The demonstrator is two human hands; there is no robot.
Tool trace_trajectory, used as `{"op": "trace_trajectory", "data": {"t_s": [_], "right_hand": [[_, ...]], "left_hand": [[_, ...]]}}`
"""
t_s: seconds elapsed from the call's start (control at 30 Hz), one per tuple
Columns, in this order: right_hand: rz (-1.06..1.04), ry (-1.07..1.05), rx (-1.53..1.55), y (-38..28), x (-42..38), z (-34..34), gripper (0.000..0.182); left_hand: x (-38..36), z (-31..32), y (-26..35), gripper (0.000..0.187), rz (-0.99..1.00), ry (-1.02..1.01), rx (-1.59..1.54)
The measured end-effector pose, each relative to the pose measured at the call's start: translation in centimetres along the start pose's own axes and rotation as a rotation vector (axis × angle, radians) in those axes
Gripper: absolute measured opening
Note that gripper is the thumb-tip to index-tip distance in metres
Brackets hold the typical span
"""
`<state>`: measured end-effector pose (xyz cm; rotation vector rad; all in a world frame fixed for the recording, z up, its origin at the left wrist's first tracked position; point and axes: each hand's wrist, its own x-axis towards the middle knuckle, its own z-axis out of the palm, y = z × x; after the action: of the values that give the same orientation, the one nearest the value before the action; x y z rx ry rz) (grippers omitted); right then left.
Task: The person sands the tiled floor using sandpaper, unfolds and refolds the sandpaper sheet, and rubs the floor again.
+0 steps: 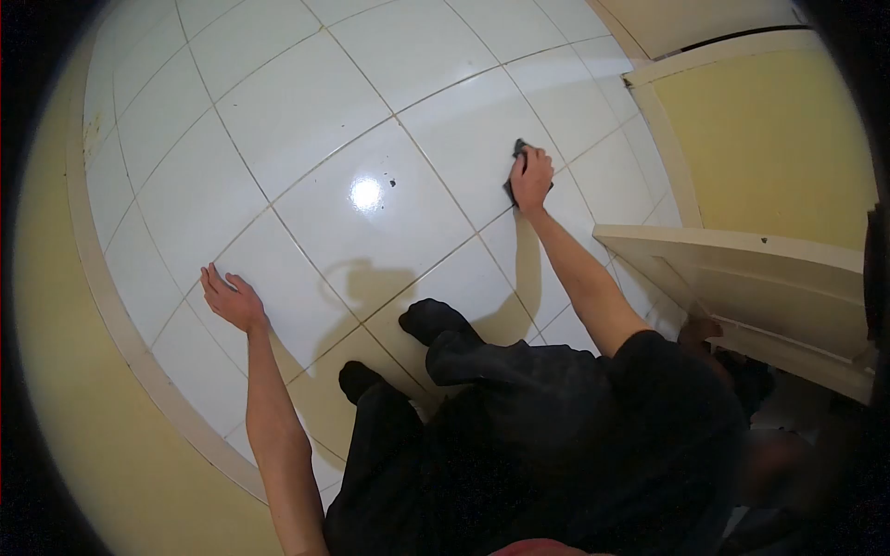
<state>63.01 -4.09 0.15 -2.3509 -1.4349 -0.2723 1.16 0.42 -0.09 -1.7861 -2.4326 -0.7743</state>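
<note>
My right hand is stretched far out over the white tiled floor and presses a small dark cloth onto a tile. My left hand lies flat on the tiles at the lower left, fingers spread, holding nothing. Both bare forearms reach out from my dark clothing. My knees and dark-socked feet rest on the floor between the arms.
A yellow wall with a pale skirting curves along the left. An open cream door juts in at the right, beside a yellow wall and door frame. A light glare and a few dark specks mark a tile.
</note>
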Motion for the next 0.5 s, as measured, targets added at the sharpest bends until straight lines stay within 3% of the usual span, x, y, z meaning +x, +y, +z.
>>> {"op": "trace_trajectory", "data": {"t_s": [0.1,0.2,0.4,0.5], "right_hand": [[-0.255,-0.114,0.14,-0.6,-4.0,-2.4,0.028],[-0.263,-0.088,0.186,1.5,-6.7,-3.4,0.029],[0.291,0.1,-0.127,5.3,-0.6,-0.8,0.027],[0.39,0.124,-0.198,4.1,1.6,0.6,0.027]], "left_hand": [[0.0,-0.2,-0.1,0.044,0.01,0.01,0.004],[-0.3,0.1,-0.4,0.044,0.024,0.014,-0.003],[0.1,0.2,-0.3,0.044,0.022,0.002,0.015],[0.1,0.0,0.0,0.045,0.039,0.033,0.013]]}}
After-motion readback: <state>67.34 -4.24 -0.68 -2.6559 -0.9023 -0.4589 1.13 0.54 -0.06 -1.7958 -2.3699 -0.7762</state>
